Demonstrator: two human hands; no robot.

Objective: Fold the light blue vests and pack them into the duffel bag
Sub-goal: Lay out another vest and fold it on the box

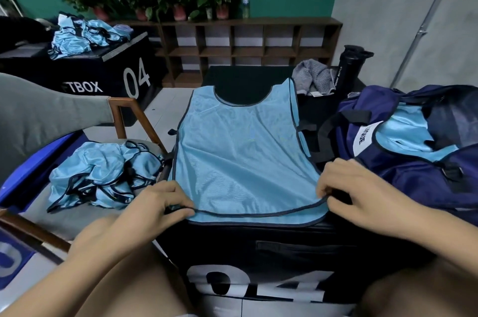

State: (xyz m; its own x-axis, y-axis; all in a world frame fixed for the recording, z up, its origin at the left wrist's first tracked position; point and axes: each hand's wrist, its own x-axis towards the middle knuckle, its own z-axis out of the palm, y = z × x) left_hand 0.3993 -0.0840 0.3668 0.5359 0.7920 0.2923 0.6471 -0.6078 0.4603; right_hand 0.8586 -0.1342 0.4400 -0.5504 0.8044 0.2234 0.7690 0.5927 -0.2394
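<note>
A light blue vest (245,145) lay flat and spread out on the top of a black box (258,246) marked "04", with its neck opening at the far side and its dark-trimmed bottom edge at the near side, close to the box's front edge. The left hand (157,205) had its grip pinched on the left corner of that bottom edge, and the right hand (354,192) pinched the right corner in the same way. Just beside the vest on the right stood the open navy duffel bag (413,161), with light blue cloth already inside it. On the left, a pile of crumpled vests (103,177) lay on a chair seat (51,215), a little apart from the box. Behind the vest, the far part of the box top was bare.
</note>
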